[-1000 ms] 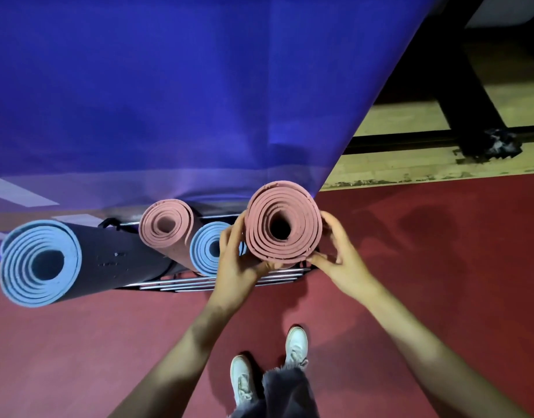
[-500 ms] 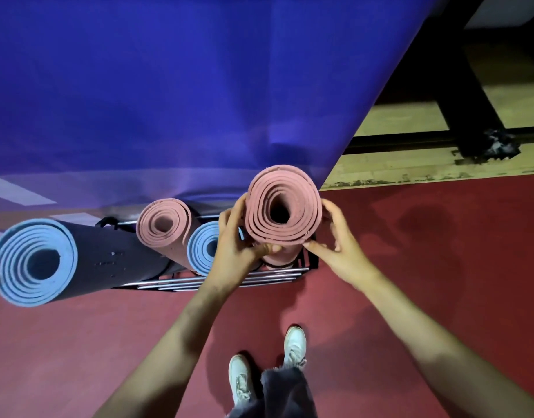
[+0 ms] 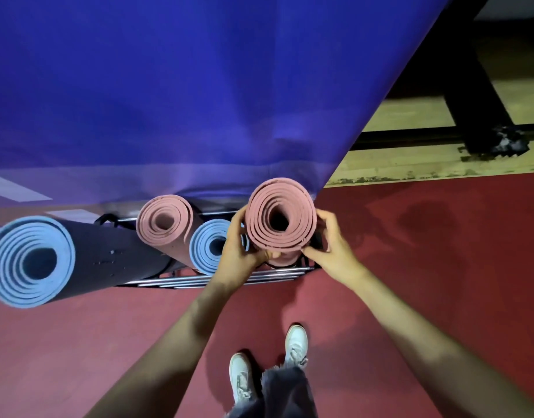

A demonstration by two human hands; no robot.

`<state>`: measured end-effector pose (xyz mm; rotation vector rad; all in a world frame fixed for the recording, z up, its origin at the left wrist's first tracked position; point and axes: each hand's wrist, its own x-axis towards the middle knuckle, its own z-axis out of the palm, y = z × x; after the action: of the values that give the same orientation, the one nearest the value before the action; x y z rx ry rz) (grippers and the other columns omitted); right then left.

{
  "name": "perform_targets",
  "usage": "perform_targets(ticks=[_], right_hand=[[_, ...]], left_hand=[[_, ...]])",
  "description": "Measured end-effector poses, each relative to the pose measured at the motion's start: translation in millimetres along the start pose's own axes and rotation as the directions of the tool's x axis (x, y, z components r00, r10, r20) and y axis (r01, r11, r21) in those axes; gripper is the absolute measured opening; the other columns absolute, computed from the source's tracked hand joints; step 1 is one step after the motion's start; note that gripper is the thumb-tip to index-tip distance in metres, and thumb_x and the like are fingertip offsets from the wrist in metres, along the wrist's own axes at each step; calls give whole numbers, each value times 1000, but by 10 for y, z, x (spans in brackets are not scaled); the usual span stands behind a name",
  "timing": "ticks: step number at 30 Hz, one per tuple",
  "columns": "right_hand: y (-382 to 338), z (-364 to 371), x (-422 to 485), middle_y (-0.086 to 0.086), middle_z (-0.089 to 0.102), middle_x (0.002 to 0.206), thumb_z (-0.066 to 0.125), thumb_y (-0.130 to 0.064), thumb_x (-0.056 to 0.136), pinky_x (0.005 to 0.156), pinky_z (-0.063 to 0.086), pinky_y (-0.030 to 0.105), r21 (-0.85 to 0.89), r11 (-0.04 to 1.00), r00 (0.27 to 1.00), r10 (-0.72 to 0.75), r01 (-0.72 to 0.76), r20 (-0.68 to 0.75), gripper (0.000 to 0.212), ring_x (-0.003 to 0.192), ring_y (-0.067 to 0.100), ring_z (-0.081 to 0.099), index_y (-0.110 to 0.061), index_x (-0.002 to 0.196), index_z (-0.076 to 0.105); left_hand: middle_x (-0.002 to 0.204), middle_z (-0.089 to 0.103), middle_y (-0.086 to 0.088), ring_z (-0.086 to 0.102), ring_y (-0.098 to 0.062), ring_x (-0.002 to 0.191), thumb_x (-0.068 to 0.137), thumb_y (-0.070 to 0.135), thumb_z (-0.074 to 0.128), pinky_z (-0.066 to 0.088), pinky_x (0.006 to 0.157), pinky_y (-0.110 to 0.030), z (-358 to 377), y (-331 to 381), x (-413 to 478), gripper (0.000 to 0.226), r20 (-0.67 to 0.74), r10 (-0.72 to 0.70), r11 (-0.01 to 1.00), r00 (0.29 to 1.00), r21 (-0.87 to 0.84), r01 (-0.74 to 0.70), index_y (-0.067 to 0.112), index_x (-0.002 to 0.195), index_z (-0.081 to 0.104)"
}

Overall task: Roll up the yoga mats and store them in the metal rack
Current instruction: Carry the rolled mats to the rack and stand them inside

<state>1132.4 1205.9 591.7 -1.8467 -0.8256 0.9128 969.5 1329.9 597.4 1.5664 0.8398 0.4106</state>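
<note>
Head view, held item: rolled pink foam yoga mat (image 3: 280,218), standing on end with its spiral end towards the camera, its lower part inside the right end of the metal wire rack (image 3: 229,279).
Left hand (image 3: 240,251): curled round the roll's left side, thumb across its near edge.
Right hand (image 3: 332,245): fingers (image 3: 326,215) wrapped on the right side, thumb tip pressing the near edge.
Rack neighbours: light-blue rolled mat (image 3: 210,245) touching the left hand; second pink rolled mat (image 3: 166,224) beside it; large dark mat with blue inner face (image 3: 30,260) leaning out left.
Obstruction: purple-blue fabric sheet (image 3: 199,86) hanging just behind the rack.
Floor (image 3: 410,236): red; white shoes (image 3: 295,345) near the rack.
</note>
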Motion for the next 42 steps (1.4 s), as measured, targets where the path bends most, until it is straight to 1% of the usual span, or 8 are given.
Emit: perform_targets(ticks=[8,11,14,19,24,32,37,42], right_hand=[[-127,7,41,11,39,139,73,-15,62,104,35,17,34,999,999,-30,32,-38,86,122,4,45,-21,137,30],[-98,-119,6,-3,34,135,79,-4,65,98,24,0,14,997,996,-74,75,-54,96,118,-19,34,-35,139,27],[35,-106,19,3,36,131,78,3,66,93,21,-4,-34,998,996,-54,52,-66,95,114,-14,36,-24,144,31],[246,113,136,11,35,136,79,4,64,101,24,7,-112,993,999,31,-28,26,92,129,15,37,-14,142,33],[447,125,309,11,35,143,77,-1,64,109,35,44,-125,989,996,86,-83,23,92,131,25,41,-17,143,33],[514,202,473,3,39,144,73,1,74,109,35,35,-156,979,980,151,-131,129,87,128,20,43,-18,146,28],[534,147,552,0,43,143,76,-1,73,108,35,35,-149,971,966,210,-188,150,93,126,19,43,-26,147,26],[390,159,368,10,39,146,73,5,75,95,43,32,-152,939,940,325,-308,106,95,124,29,47,-19,150,20]], left_hand=[[135,51,-1,49,-15,121,52,27,88,41,103,-34,-81,84,93,100,-29,78,995,996,62,-76,16,139,41],[133,49,0,49,-1,116,52,22,88,42,96,-18,-67,133,117,95,-22,129,990,991,56,-127,24,135,42],[128,50,4,48,10,109,52,22,89,38,89,-8,-7,43,111,94,-3,126,988,992,86,-125,20,133,41],[119,55,-3,52,13,99,49,20,91,40,85,-8,29,-256,90,90,-22,-22,993,1000,118,25,10,126,45],[108,54,-17,49,-35,100,46,19,91,34,84,-30,207,-354,289,82,-130,-34,880,991,465,91,3,118,55],[140,28,-13,27,-35,124,61,57,79,23,99,-42,175,-469,324,90,-238,-128,505,963,820,270,27,138,42],[154,9,-12,14,-35,137,66,49,80,16,108,-46,231,-488,411,99,-206,-187,484,961,831,272,17,144,27],[149,21,-11,20,-35,135,70,38,76,17,106,-45,204,-279,243,93,-201,-146,506,969,826,248,18,146,27]])
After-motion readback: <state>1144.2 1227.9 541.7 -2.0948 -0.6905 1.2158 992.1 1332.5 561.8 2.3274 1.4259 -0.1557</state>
